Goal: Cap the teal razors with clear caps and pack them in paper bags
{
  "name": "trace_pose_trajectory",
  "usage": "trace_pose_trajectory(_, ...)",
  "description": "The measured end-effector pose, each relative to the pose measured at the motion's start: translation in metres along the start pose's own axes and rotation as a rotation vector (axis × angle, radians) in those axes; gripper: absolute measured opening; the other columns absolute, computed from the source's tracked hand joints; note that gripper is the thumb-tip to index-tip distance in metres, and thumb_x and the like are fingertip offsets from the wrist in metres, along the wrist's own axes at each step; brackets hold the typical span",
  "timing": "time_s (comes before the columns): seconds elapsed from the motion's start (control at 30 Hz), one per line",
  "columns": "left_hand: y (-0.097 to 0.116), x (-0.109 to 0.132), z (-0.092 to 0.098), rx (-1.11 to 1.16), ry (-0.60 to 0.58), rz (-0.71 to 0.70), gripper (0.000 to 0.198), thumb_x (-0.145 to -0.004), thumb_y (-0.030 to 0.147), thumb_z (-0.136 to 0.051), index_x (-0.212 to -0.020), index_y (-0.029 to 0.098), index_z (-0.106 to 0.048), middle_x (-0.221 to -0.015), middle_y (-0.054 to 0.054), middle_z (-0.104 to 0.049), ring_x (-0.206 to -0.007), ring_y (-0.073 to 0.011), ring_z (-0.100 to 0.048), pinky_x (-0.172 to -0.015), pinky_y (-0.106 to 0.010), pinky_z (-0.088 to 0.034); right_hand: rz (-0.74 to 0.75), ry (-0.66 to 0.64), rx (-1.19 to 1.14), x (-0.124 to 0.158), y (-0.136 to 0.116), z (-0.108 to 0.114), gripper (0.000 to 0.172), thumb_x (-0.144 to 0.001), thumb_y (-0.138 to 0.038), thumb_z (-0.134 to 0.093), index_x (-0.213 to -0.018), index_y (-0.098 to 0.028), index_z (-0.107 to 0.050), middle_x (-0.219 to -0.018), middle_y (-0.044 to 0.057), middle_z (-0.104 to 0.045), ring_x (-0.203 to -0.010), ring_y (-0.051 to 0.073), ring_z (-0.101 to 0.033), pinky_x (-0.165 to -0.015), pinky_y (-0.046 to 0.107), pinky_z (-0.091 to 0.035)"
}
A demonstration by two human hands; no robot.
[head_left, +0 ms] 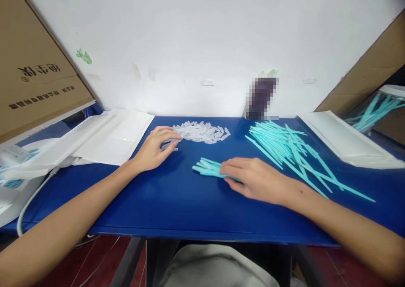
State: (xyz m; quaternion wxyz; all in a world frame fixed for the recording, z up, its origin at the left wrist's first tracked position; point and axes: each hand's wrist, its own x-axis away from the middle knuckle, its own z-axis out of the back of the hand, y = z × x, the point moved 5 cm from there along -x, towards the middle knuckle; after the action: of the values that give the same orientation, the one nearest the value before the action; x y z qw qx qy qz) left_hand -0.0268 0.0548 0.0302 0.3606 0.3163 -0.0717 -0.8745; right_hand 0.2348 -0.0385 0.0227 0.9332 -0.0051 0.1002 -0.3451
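Observation:
My right hand (253,177) is closed around a bundle of turquoise sticks (206,167), whose rounded ends point left over the blue table (158,207). Part of the bundle is hidden under the fingers. At the left edge of a pile of small translucent white caps (202,132) rests my left hand (158,148). Its thumb and fingers are curved but apart, with a few caps beneath and between them; no firm grip on any shows. To the right of my right hand lies a loose heap of longer turquoise sticks (284,145), fanned toward the front right.
White padded envelopes (126,131) lie at the left, beside a white device with a cable (30,202). Another white envelope (351,145) and a clear container of turquoise sticks (379,109) are at the right. Cardboard (38,59) stands at the left; a white wall (190,46) closes the back.

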Motion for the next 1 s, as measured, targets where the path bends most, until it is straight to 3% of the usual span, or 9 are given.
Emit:
trace_pose_trajectory(0.17, 0.033, 0.000, -0.005, 0.313, 0.050, -0.151, 0.017, -0.094, 0.035, -0.066, -0.093, 0.020, -0.074, -0.093, -0.008, -0.078, -0.089, -0.0223, -0.071, -0.085, -0.039, -0.057, 0.125, 0.093, -0.077, -0.004, -0.024, -0.008, 0.023, -0.104, -0.021, -0.050, -0.110, -0.021, -0.072, -0.117, 0.008, -0.078, -0.107, 0.021, -0.074, -0.084, 0.030, -0.060)
trace_pose_trajectory(0.23, 0.037, 0.000, -0.006, 0.334, 0.109, -0.175, 0.026, -0.094, 0.044, -0.061, -0.088, 0.020, -0.071, -0.086, -0.009, -0.075, -0.079, -0.0217, -0.068, -0.075, -0.038, -0.055, 0.121, 0.115, -0.081, -0.005, -0.021, -0.009, 0.023, -0.104, -0.021, -0.051, -0.110, -0.021, -0.073, -0.116, 0.007, -0.079, -0.106, 0.021, -0.074, -0.085, 0.032, -0.061)
trace_pose_trajectory(0.33, 0.036, 0.000, -0.010, 0.205, 0.148, -0.165, 0.046, -0.097, 0.055, -0.047, -0.067, 0.022, -0.058, -0.070, -0.007, -0.064, -0.070, -0.0207, -0.058, -0.074, -0.041, -0.048, 0.141, 0.155, -0.095, -0.004, -0.016, -0.005, 0.023, -0.103, -0.020, -0.051, -0.111, -0.020, -0.073, -0.116, 0.007, -0.079, -0.106, 0.021, -0.075, -0.085, 0.032, -0.061)
trace_pose_trajectory(0.43, 0.036, 0.000, -0.014, 0.116, 0.135, -0.184, 0.053, -0.101, 0.047, -0.042, -0.055, 0.022, -0.034, -0.053, 0.000, -0.044, -0.057, -0.0161, -0.042, -0.070, -0.039, -0.041, 0.176, 0.200, -0.109, -0.002, -0.017, 0.000, 0.023, -0.104, -0.021, -0.051, -0.109, -0.019, -0.074, -0.113, 0.006, -0.080, -0.105, 0.020, -0.075, -0.088, 0.032, -0.061)
trace_pose_trajectory(0.53, 0.044, 0.002, -0.020, 0.187, 0.050, -0.304, 0.040, -0.101, 0.031, -0.046, -0.062, 0.021, -0.041, -0.050, 0.004, -0.037, -0.049, -0.0129, -0.035, -0.061, -0.032, -0.038, 0.227, 0.233, -0.105, -0.001, -0.022, 0.003, 0.022, -0.104, -0.022, -0.052, -0.106, -0.019, -0.074, -0.107, 0.006, -0.080, -0.102, 0.019, -0.074, -0.090, 0.033, -0.060)
trace_pose_trajectory(0.63, 0.052, 0.004, -0.023, 0.207, -0.033, -0.384, 0.014, -0.098, 0.029, -0.054, -0.096, 0.019, -0.063, -0.072, -0.001, -0.059, -0.062, -0.0147, -0.053, -0.061, -0.028, -0.044, 0.296, 0.263, -0.056, 0.002, -0.030, 0.002, 0.020, -0.102, -0.019, -0.054, -0.105, -0.017, -0.073, -0.103, 0.006, -0.080, -0.096, 0.019, -0.074, -0.084, 0.033, -0.059)
trace_pose_trajectory(0.7, 0.056, 0.005, -0.025, 0.176, -0.095, -0.431, 0.024, -0.098, 0.033, -0.056, -0.115, 0.017, -0.064, -0.096, -0.009, -0.066, -0.083, -0.0199, -0.063, -0.074, -0.032, -0.052, 0.347, 0.272, -0.003, 0.003, -0.034, 0.000, 0.019, -0.102, -0.019, -0.054, -0.104, -0.016, -0.073, -0.101, 0.007, -0.080, -0.093, 0.019, -0.074, -0.081, 0.033, -0.057)
trace_pose_trajectory(0.8, 0.058, 0.007, -0.027, 0.127, -0.203, -0.447, 0.037, -0.100, 0.039, -0.057, -0.130, 0.018, -0.062, -0.122, -0.016, -0.063, -0.110, -0.0279, -0.062, -0.094, -0.042, -0.052, 0.386, 0.262, 0.055, 0.004, -0.037, -0.001, 0.021, -0.102, -0.018, -0.053, -0.103, -0.015, -0.073, -0.101, 0.008, -0.080, -0.094, 0.019, -0.073, -0.082, 0.034, -0.056)
trace_pose_trajectory(1.0, 0.055, 0.010, -0.030, 0.065, -0.343, -0.386, 0.051, -0.101, 0.045, -0.057, -0.147, 0.023, -0.054, -0.150, -0.019, -0.051, -0.137, -0.0367, -0.049, -0.112, -0.058, -0.042, 0.401, 0.289, 0.051, 0.005, -0.037, 0.002, 0.019, -0.101, -0.018, -0.055, -0.101, -0.015, -0.074, -0.102, 0.007, -0.081, -0.096, 0.020, -0.074, -0.084, 0.035, -0.058)
